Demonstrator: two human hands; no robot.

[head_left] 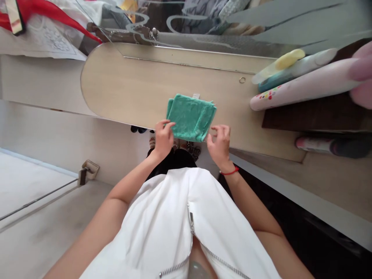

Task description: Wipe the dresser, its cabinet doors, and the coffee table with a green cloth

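A folded green cloth (188, 118) lies on the pale wooden shelf (130, 85), its front edge near the shelf's front edge and a small white tag showing at its back. My left hand (164, 140) is at the cloth's left edge, with thumb and fingers closed on it. Beside the right front corner is my right hand (219, 143), fingers bent and thumb apart, holding nothing that I can see. A red cord bracelet (229, 171) circles the right wrist.
Several bottles, one a pink-white bottle (302, 83), stand at the right. A small ring (242, 80) lies on the shelf near them. Glass (197, 23) rises along the back. White and red fabric (55, 38) lies at the far left; a spray can (316, 145) stands lower right.
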